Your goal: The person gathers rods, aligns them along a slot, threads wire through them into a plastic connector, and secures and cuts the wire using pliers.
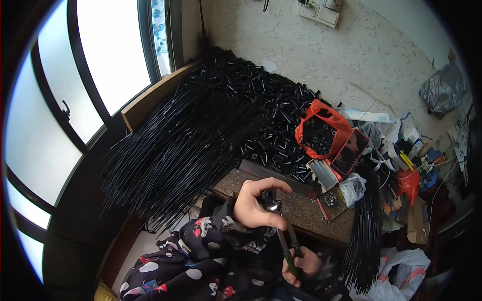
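In front of my body, my left hand (253, 204) is curled, with thumb and index finger apart. Within its curl sits a small black cylindrical part (269, 193) with a round opening at its end. The shiny jaws of a pair of pliers (294, 251) meet or nearly meet this part; exact contact is hard to see. Lower down, my right hand (304, 267) is closed around the pliers' green handles. Patterned dark sleeves cover my arms.
Beyond my hands, a speckled worktop (293, 213) carries a heap of black tubular pieces (271, 115) and long thin black rods (175, 150). A red bag (321, 108) holds black parts. More rods (362, 226) hang over the right edge near a clear plastic bag (353, 189).
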A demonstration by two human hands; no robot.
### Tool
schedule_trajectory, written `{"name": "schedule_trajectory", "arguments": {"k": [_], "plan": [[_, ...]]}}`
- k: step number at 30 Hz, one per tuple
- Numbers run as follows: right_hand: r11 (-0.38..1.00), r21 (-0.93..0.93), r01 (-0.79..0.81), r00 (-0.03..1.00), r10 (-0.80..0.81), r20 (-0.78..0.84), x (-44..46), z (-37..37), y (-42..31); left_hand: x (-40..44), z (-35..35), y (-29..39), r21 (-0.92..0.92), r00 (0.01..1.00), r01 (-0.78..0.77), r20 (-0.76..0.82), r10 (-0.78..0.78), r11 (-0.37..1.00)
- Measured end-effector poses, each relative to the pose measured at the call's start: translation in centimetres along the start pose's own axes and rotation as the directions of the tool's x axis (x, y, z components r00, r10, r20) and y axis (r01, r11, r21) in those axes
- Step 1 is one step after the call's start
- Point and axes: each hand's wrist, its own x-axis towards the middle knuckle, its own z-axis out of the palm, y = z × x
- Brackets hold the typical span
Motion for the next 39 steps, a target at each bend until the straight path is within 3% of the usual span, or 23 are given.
{"name": "schedule_trajectory", "arguments": {"k": [2,4,5,6,15,18,26,29,30,31,33,35,36,37,39], "plan": [[0.995,-0.086,-0.046,0.996,0.052,0.067,1.2,-0.3,0.2,0.0,0.3,-0.1,0.029,0.998,0.020,0.054,-0.021,0.999],[0.990,-0.121,-0.067,0.992,0.079,0.094,1.7,0.4,-0.5,0.2,0.8,-0.4,0.050,0.999,-0.021,-0.048,0.024,0.999],[0.798,-0.593,0.103,0.949,-0.258,-0.183,1.5,1.4,-1.4,0.2,1.0,-0.5,0.063,0.994,-0.040,-0.097,0.046,0.997],[0.379,-0.925,0.035,0.737,-0.635,-0.232,1.4,2.0,-1.8,0.1,1.0,-0.5,0.057,0.995,-0.034,-0.095,0.039,0.998],[0.750,-0.640,0.169,0.929,-0.338,-0.150,1.3,1.4,0.3,0.5,1.3,0.0,0.018,0.996,0.065,-0.054,-0.064,0.998],[0.990,-0.101,0.094,0.985,-0.107,-0.138,-0.5,1.9,-2.2,0.1,2.1,0.3,0.020,0.987,0.140,-0.077,-0.138,0.990],[0.979,-0.117,0.167,0.961,-0.188,-0.204,1.8,-0.2,3.8,0.2,4.6,-1.3,-0.039,0.964,0.208,-0.161,-0.212,0.977],[0.969,-0.122,0.217,0.928,-0.243,-0.281,2.5,0.4,4.2,0.3,5.4,-1.5,0.064,0.958,0.193,-0.227,-0.174,0.979],[0.964,-0.134,0.231,0.915,-0.261,-0.308,2.5,0.2,4.1,0.2,5.8,-1.9,0.051,0.966,0.194,-0.183,-0.181,0.980],[0.960,-0.123,0.251,0.899,-0.279,-0.338,2.5,-0.4,3.8,0.1,6.1,-2.3,-0.002,0.951,0.204,-0.238,-0.199,0.979],[0.848,-0.495,0.189,0.734,-0.456,-0.502,3.0,-2.3,2.7,0.0,6.2,-2.9,-0.061,0.934,0.218,-0.276,-0.226,0.974],[0.684,-0.685,0.250,0.423,-0.714,-0.558,3.6,-7.0,0.4,0.0,5.7,-3.3,-0.102,0.956,0.132,-0.251,-0.154,0.986],[0.452,-0.892,-0.022,0.203,-0.872,-0.446,3.8,-10.8,-0.5,-0.1,5.6,-3.4,-0.121,0.962,0.087,-0.246,-0.115,0.989],[0.328,-0.904,-0.275,0.157,-0.912,-0.379,3.4,-14.6,-1.2,-0.2,5.6,-3.5,-0.122,0.963,0.086,-0.242,-0.114,0.989],[0.192,-0.848,-0.494,0.110,-0.954,-0.280,2.6,-19.0,-2.2,-0.3,5.7,-3.7,-0.097,0.970,0.122,-0.200,-0.139,0.988]]}}
